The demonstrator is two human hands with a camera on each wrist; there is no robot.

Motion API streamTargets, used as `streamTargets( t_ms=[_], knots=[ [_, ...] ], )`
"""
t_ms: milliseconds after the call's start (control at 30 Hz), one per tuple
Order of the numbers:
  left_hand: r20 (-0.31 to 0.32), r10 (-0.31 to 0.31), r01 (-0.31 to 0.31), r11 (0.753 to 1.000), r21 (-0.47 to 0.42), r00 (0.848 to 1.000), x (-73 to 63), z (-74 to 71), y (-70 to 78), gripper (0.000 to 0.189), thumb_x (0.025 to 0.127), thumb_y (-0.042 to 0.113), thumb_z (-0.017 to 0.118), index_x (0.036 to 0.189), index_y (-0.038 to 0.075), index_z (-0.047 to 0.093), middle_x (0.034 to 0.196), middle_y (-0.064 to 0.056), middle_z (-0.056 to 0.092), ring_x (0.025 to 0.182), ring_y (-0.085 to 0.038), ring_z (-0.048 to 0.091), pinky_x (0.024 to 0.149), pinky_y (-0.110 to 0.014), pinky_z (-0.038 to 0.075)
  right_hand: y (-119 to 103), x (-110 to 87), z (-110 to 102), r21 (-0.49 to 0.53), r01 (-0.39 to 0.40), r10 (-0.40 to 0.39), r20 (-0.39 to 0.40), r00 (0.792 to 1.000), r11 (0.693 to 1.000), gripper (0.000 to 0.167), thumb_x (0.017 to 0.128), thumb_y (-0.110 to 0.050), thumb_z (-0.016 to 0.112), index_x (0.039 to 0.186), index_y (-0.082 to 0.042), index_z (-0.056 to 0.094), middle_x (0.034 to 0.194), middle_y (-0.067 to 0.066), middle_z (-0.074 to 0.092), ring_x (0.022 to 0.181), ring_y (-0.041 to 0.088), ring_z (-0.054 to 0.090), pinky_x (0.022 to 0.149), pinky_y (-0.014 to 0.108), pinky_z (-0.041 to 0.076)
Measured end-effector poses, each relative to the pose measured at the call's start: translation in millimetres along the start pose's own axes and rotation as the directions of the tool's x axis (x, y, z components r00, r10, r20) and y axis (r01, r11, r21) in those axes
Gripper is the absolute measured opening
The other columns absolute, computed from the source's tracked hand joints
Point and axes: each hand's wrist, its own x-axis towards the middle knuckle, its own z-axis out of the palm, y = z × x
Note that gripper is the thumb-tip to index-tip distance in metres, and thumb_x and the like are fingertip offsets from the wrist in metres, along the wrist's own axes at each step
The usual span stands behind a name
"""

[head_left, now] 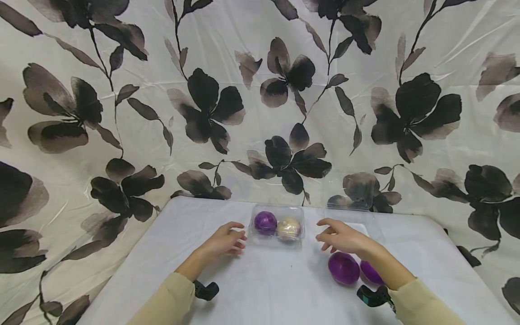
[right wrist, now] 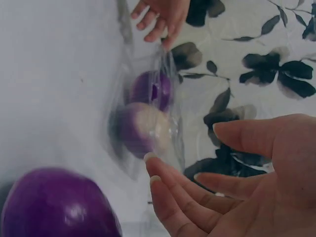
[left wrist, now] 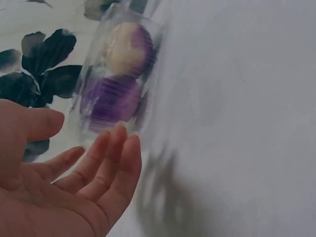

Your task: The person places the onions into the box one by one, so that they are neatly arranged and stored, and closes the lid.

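A clear plastic box (head_left: 257, 243) with its lid down stands near the back of the table. Inside lie a purple round, ball-like thing (head_left: 265, 222) and a cream-and-purple one (head_left: 288, 229), side by side. My left hand (head_left: 222, 241) hovers just left of the box, fingers loosely bent and holding nothing; in the left wrist view its fingertips overlap the box's near end. On the box's other side my right hand (head_left: 341, 237) is held with relaxed fingers, also holding nothing. Below it sit two loose shiny purple round things (head_left: 343, 268), one partly hidden by my right forearm.
A second clear plastic box (head_left: 375, 228), its lid raised, stands at the back right behind my right hand. White cloth covers the table (head_left: 276, 289). A floral-patterned curtain (head_left: 252, 113) hangs right behind the table's back edge.
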Motion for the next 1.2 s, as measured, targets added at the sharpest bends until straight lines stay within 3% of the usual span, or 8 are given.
streamTargets(
  t_ms=[133, 300, 567, 700, 800, 867, 1000, 1200],
  knots=[
    [0.01, 0.069, -0.07, 0.989, 0.13, 0.998, -9.1, -8.8, 8.0, 0.041, 0.105, 0.013, 0.054, 0.142, -0.004, 0.045, 0.12, -0.025, 0.063, 0.095, -0.031, 0.069, 0.078, -0.043, 0.064, 5, -15.3, -9, -0.037, 0.052, -0.053, -0.013, 0.999, 0.998, 0.052, 0.101, -0.02, 0.063, 0.143, 0.005, 0.045, 0.11, 0.012, 0.069, 0.096, 0.033, 0.069, 0.078, 0.043, 0.061],
    [0.012, 0.117, -0.116, 0.969, 0.218, 0.993, -19.9, -18.8, 16.9, 0.04, 0.104, 0.012, 0.058, 0.14, -0.003, 0.049, 0.12, -0.023, 0.061, 0.101, -0.037, 0.068, 0.08, -0.043, 0.064, 13, -26.9, -15, -0.114, 0.1, -0.107, -0.057, 0.993, 0.988, 0.049, 0.102, -0.02, 0.062, 0.142, 0.004, 0.048, 0.115, 0.013, 0.068, 0.099, 0.03, 0.068, 0.085, 0.046, 0.06],
    [-0.049, 0.184, -0.157, 0.928, 0.338, 0.982, -24.6, -18.5, 26.7, 0.034, 0.101, 0.01, 0.061, 0.134, 0.002, 0.056, 0.115, -0.014, 0.064, 0.096, -0.034, 0.068, 0.075, -0.037, 0.064, 23, -42.6, -24, -0.316, 0.23, -0.28, -0.121, 0.952, 0.92, 0.041, 0.102, -0.02, 0.063, 0.137, 0.001, 0.055, 0.117, 0.013, 0.068, 0.102, 0.026, 0.067, 0.085, 0.042, 0.06],
    [-0.08, 0.293, -0.228, 0.863, 0.45, 0.953, -19.4, -8.5, 31.8, 0.033, 0.099, 0.011, 0.064, 0.131, 0.006, 0.06, 0.113, -0.01, 0.067, 0.095, -0.026, 0.068, 0.076, -0.035, 0.06, 33, -50.0, -29, -0.397, 0.294, -0.374, -0.14, 0.917, 0.87, 0.039, 0.102, -0.02, 0.064, 0.135, -0.002, 0.058, 0.125, 0.013, 0.067, 0.105, 0.028, 0.066, 0.085, 0.042, 0.059],
    [-0.055, 0.393, -0.313, 0.802, 0.508, 0.918, -12.5, 4.2, 36.5, 0.033, 0.097, 0.009, 0.066, 0.129, 0.004, 0.061, 0.113, -0.012, 0.067, 0.095, -0.024, 0.067, 0.078, -0.038, 0.059, 42, -56.7, -34, -0.443, 0.309, -0.407, -0.146, 0.902, 0.842, 0.038, 0.102, -0.021, 0.064, 0.135, -0.003, 0.058, 0.13, 0.012, 0.065, 0.11, 0.032, 0.065, 0.087, 0.047, 0.058],
    [-0.03, 0.44, -0.364, 0.778, 0.512, 0.898, -8.3, 13.5, 40.6, 0.035, 0.097, 0.006, 0.066, 0.13, 0.002, 0.06, 0.114, -0.016, 0.067, 0.095, -0.025, 0.067, 0.078, -0.039, 0.06, 48, -61.2, -37, -0.457, 0.305, -0.412, -0.154, 0.898, 0.836, 0.039, 0.102, -0.021, 0.064, 0.135, -0.003, 0.058, 0.132, 0.012, 0.064, 0.112, 0.034, 0.064, 0.088, 0.05, 0.058],
    [0.001, 0.498, -0.435, 0.756, 0.489, 0.867, -2.0, 33.4, 49.6, 0.038, 0.095, 0.004, 0.065, 0.133, -0.002, 0.058, 0.119, -0.021, 0.064, 0.098, -0.028, 0.066, 0.078, -0.041, 0.061, 57, -68.6, -41, -0.454, 0.298, -0.409, -0.169, 0.897, 0.84, 0.04, 0.101, -0.021, 0.066, 0.136, -0.003, 0.058, 0.133, 0.013, 0.062, 0.116, 0.039, 0.062, 0.09, 0.056, 0.057],
    [0.039, 0.54, -0.497, 0.742, 0.449, 0.841, 7.4, 63.0, 59.6, 0.041, 0.094, 0.004, 0.066, 0.133, -0.004, 0.057, 0.12, -0.021, 0.063, 0.104, -0.032, 0.063, 0.092, -0.048, 0.058, 70, -79.3, -47, -0.464, 0.271, -0.397, -0.2, 0.896, 0.844, 0.046, 0.099, -0.02, 0.069, 0.138, 0.0, 0.055, 0.135, 0.016, 0.061, 0.118, 0.041, 0.06, 0.09, 0.055, 0.057]
  ],
)
